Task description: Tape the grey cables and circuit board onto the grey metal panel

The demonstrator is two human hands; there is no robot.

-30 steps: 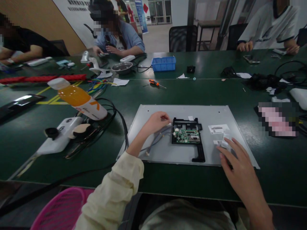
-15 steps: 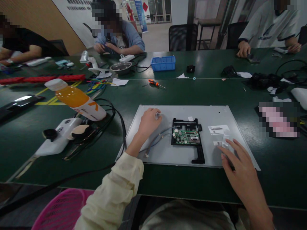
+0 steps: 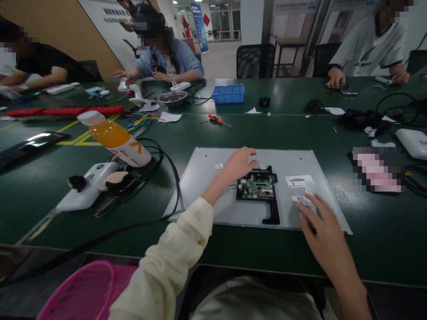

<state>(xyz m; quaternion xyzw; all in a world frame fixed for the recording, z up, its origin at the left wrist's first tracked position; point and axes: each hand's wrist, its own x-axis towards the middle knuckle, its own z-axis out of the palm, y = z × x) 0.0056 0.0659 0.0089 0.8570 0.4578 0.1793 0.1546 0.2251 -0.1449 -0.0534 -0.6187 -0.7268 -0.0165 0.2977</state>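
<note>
- Status, as judged: circuit board [image 3: 255,190] seated inside black bracket [image 3: 274,212]; white strip [image 3: 219,166] laid flat on grey panel [image 3: 196,189], upper left; grey cable [image 3: 229,188] partly hidden, fastening probably outstanding.
- Panel location: flat on table [image 3: 253,249], directly ahead; long axis left to right.
- Bracket direction: leg pointing toward wearer.
- Left hand [image 3: 238,163], at bracket's far edge: fingers curled; pinch hidden, cannot tell.
- Right hand [image 3: 322,224], at panel's right side: fingers loosely spread at translucent strip [image 3: 308,188]; hold cannot be confirmed.
</note>
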